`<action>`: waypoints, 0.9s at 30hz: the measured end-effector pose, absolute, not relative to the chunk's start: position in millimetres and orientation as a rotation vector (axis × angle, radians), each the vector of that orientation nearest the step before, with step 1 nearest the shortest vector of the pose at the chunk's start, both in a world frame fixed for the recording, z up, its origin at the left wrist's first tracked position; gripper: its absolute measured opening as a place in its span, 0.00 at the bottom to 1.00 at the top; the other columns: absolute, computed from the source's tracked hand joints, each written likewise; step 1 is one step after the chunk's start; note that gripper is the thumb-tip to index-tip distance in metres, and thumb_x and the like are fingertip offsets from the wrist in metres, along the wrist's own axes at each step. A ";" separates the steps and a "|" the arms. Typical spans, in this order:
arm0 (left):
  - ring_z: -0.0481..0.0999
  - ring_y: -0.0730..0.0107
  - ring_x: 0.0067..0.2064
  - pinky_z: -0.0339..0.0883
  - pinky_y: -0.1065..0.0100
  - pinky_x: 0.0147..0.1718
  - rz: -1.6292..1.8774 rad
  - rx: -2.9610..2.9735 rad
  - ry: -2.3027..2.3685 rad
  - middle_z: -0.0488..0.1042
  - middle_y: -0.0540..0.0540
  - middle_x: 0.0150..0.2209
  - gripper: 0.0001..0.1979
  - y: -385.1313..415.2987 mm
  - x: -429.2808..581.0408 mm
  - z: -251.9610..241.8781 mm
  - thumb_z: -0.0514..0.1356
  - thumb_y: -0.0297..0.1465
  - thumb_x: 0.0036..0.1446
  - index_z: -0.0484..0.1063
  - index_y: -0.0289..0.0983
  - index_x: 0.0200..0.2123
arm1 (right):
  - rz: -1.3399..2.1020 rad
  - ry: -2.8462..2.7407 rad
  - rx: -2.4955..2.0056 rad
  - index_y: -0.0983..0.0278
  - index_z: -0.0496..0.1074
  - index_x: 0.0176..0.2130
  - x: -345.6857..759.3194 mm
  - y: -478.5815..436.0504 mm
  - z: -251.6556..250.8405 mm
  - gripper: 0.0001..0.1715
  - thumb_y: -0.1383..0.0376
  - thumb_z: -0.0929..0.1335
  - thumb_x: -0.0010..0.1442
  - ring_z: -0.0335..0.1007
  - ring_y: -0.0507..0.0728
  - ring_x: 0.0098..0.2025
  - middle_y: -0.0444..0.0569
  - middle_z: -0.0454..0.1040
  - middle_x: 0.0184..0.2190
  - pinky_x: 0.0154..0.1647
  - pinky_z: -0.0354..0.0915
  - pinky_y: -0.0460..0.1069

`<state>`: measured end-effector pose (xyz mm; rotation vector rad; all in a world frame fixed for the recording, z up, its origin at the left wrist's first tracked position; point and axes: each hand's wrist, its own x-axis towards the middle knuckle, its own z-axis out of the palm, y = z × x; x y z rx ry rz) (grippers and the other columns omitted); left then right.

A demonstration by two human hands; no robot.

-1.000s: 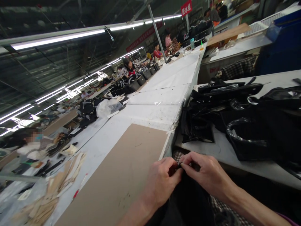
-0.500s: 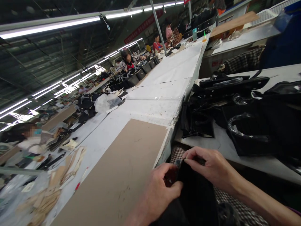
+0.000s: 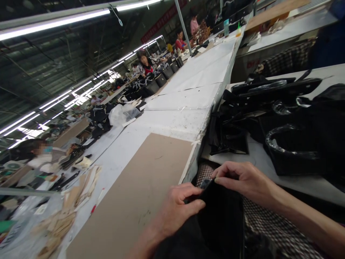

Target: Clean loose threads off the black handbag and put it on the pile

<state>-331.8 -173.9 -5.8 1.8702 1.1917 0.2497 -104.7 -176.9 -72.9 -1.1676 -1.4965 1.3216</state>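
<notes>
A black bag [image 3: 219,221] lies on my lap at the bottom of the view, its upper edge raised between my hands. My left hand [image 3: 179,207] pinches that edge from the left, thumb on the near side and fingers on the far side. On the right, my right hand [image 3: 239,176] grips the same edge with thumb and forefinger, slightly farther from me. A small greyish, shiny piece [image 3: 206,183] shows at the edge between the hands; its kind is unclear. The bag's lower part is dark and hard to make out.
Beside my left arm, a beige board [image 3: 140,180] lies on the long white table [image 3: 178,124]. Black bags with plastic-wrapped handles [image 3: 291,144] cover a side table at right. Tan strips [image 3: 59,223] and a red pen [image 3: 93,208] lie at left. Co-workers sit across the table.
Both hands keep hold of the bag's edge. My left fingers have closed in along the edge, and more of the greyish piece shows. The view has shifted slightly.
</notes>
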 end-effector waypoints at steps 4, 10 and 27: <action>0.67 0.74 0.31 0.57 0.73 0.31 0.251 1.857 1.171 0.69 0.53 0.27 0.04 -167.8 -329.2 -6.3 0.63 0.25 0.53 0.79 0.37 0.32 | 1.350 -1.464 -1.180 0.62 0.74 0.32 -105.5 -173.7 -76.5 0.08 0.60 0.69 0.58 0.74 0.59 0.38 0.47 0.79 0.37 0.38 0.68 0.50; 0.58 0.78 0.24 0.50 0.74 0.23 0.202 1.844 1.306 0.60 0.56 0.21 0.04 -170.8 -318.8 -9.8 0.62 0.28 0.55 0.73 0.36 0.28 | 1.288 -1.434 -1.206 0.63 0.74 0.32 -108.7 -176.5 -80.0 0.08 0.61 0.68 0.58 0.73 0.57 0.34 0.47 0.79 0.36 0.34 0.67 0.49; 0.73 0.70 0.32 0.67 0.74 0.29 0.466 2.154 1.290 0.73 0.49 0.32 0.08 -182.4 -306.7 -27.0 0.58 0.24 0.56 0.75 0.39 0.36 | 0.866 -1.721 -1.011 0.61 0.72 0.33 -111.0 -207.6 -72.8 0.08 0.71 0.64 0.62 0.74 0.55 0.45 0.47 0.77 0.44 0.46 0.67 0.46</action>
